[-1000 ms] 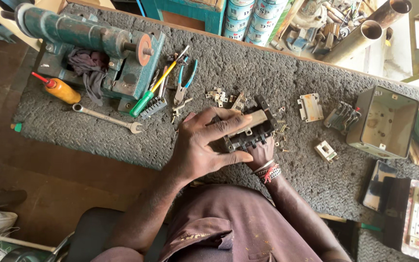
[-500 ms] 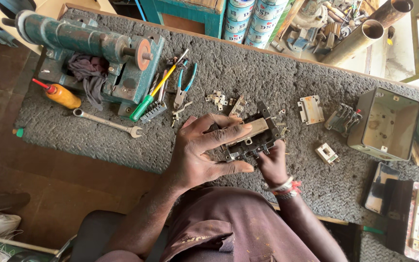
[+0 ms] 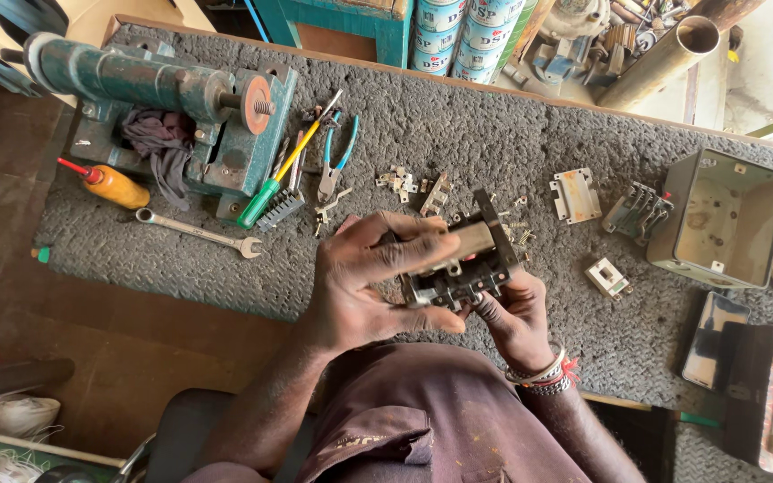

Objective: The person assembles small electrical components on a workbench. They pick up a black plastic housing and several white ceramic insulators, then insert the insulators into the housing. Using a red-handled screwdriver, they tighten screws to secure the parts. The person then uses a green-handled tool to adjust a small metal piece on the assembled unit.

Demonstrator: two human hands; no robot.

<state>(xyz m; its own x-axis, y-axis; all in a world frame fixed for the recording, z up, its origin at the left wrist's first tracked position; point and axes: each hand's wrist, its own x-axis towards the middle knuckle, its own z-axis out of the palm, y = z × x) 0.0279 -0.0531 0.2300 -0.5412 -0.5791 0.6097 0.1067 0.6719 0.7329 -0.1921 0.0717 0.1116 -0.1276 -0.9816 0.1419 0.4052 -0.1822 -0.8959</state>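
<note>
Both hands, left [image 3: 364, 286] and right [image 3: 512, 317], grip closed round switch block [image 3: 458, 264], held above tabletop [image 3: 494, 134] near metal box [image 3: 726, 219]. Small parts [image 3: 400, 182] loose beside box (reassembly looks unfinished).

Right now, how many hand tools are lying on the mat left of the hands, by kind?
Wrench: 1
Screwdriver with green handle: 1
Pliers with blue grips: 1
Wire brush: 1
Total: 4
Both hands, left and right, hold the dark switch block, not a tool.
</note>
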